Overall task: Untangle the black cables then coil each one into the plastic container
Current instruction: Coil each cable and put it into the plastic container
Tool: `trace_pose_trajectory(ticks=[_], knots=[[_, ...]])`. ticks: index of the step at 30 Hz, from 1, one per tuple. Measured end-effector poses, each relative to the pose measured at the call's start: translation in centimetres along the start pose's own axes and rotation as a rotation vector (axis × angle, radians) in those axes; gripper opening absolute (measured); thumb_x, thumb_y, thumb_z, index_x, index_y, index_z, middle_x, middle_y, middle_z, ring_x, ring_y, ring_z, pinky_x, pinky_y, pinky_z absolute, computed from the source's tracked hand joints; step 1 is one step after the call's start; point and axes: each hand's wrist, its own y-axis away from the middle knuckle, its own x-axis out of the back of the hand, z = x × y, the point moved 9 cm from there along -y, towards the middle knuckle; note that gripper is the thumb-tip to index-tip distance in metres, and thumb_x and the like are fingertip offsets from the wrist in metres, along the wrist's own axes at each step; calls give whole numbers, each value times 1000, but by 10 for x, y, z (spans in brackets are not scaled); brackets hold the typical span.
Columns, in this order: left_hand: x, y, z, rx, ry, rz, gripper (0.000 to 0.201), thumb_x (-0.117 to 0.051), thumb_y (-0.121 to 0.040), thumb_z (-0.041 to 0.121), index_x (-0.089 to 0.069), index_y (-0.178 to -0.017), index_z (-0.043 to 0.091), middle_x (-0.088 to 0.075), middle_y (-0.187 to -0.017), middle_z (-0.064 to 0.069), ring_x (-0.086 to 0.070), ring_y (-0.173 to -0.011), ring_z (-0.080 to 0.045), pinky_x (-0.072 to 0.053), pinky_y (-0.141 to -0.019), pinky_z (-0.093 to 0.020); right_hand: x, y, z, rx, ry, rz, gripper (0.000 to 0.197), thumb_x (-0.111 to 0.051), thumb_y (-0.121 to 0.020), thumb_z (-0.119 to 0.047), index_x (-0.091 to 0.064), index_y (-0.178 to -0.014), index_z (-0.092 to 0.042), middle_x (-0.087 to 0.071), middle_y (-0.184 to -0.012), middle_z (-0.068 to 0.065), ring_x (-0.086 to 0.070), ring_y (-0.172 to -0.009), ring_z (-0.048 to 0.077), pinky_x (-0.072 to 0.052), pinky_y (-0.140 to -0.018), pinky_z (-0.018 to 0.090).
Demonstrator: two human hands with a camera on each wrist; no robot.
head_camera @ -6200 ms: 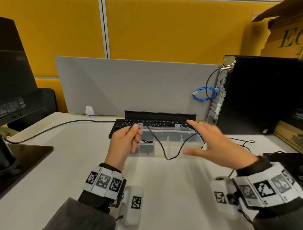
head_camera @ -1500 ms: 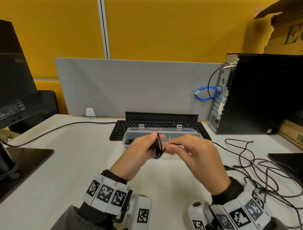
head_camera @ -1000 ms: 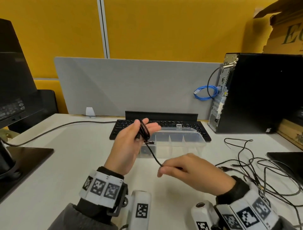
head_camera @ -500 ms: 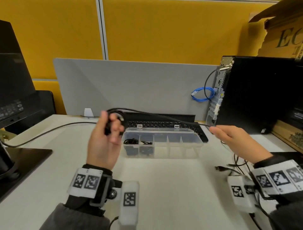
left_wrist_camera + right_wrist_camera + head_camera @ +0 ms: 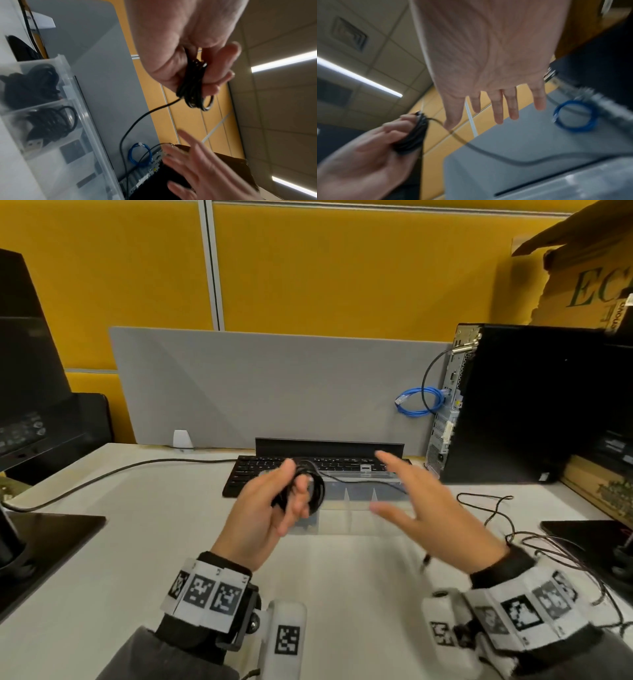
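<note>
a person's left hand, at centre frame in the head view, gripped a small coil of thin black cable, thumb and curled fingers pinching the loops together above the white desk. the same bundle showed in the left-wrist view hanging below the fingers. a loose tail of that cable ran right from the coil across the top of the clear plastic compartment container and passed behind the right hand. that hand was spread wide just right of centre, fingers straight and apart, holding nothing; the right-wrist view showed the palm bare, with the tail running below the fingertips.

the container sat behind both hands, just in front of a black keyboard. in the left-wrist view two of its compartments each held a coiled black cable. at lower right of the head view a tangle of thin black cables lay on the desk. a black computer tower stood at right with a blue coiled cable at its back, and a grey divider panel ran behind the keyboard.
</note>
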Motion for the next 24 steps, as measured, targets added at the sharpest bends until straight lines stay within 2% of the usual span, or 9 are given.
trace_pose_trajectory(ticks=[2, 4, 7, 10, 13, 16, 19, 22, 24], knots=[[-15, 5, -7, 49, -44, -125, 42, -44, -92, 36, -61, -61, 12, -44, -42, 1, -32, -31, -8, -45, -52, -19, -19, -1, -33, 130, -98, -47, 54, -43, -90, -48, -25, -141, -41, -35, -141, -19, -29, -131, -1, -26, -113, 36], [-21, 8, -10, 80, -32, -180, 42, -43, -89, 36, -63, -59, 15, -45, -42, 2, -33, -30, -6, -46, -53, -19, -33, -3, -49, 216, -181, -36, 29, -43, -97, -33, -50, -124, -29, -54, -127, -9, -46, -118, 5, -37, -103, 35], [-23, 8, -11, 111, 42, -201, 41, -40, -86, 36, -63, -58, 17, -46, -42, 3, -33, -28, -5, -46, -52, -18, -35, -6, -48, 191, -382, 113, 21, -51, -94, -22, -44, -111, -30, -53, -116, -9, -51, -108, 2, -43, -91, 21], [-25, 9, -13, 131, 48, -217, 40, -41, -85, 36, -63, -57, 16, -46, -43, 1, -37, -27, -4, -45, -51, -18, -24, -7, -38, 142, -436, 306, 42, -60, -87, -28, -30, -112, -46, -42, -113, -14, -48, -99, -3, -39, -80, 7], [-25, 10, -12, 140, 77, -199, 42, -43, -88, 37, -62, -59, 14, -45, -44, 1, -40, -28, -5, -44, -51, -17, -14, -5, -44, 213, -215, 401, 26, -38, -90, -47, -54, -104, -32, -44, -103, -11, -41, -93, 1, -34, -81, 9], [-21, 5, -9, 105, 174, -102, 45, -41, -88, 36, -67, -60, 12, -52, -48, -1, -46, -34, -6, -46, -51, -17, -22, -5, -50, 287, -193, 309, 36, -29, -94, -46, -51, -83, -21, -53, -84, -9, -44, -80, 4, -36, -73, 19], [-16, 3, -7, 77, 349, -35, 46, -39, -85, 34, -71, -73, 3, -64, -65, -7, -62, -55, -12, -53, -58, -20, -43, -5, -52, 235, -246, 17, 26, -34, -99, -33, -46, -83, -17, -49, -59, -9, -48, -59, 8, -40, -61, 25], [1, -2, -3, 30, 385, 42, 54, -33, -92, 41, -58, -109, -3, -71, -95, -15, -70, -90, -19, -55, -82, -26, -55, 4, -56, 222, -144, -143, 23, -34, -99, -35, -48, -87, -23, -47, -58, -12, -47, -60, 5, -38, -60, 23], [12, -4, -4, 28, 297, 98, 60, -27, -94, 48, -54, -117, 0, -69, -109, -17, -63, -109, -20, -47, -97, -29, -52, 9, -63, 251, -47, -147, 26, -31, -98, -42, -52, -91, -27, -52, -68, -12, -49, -68, 7, -44, -67, 29]])
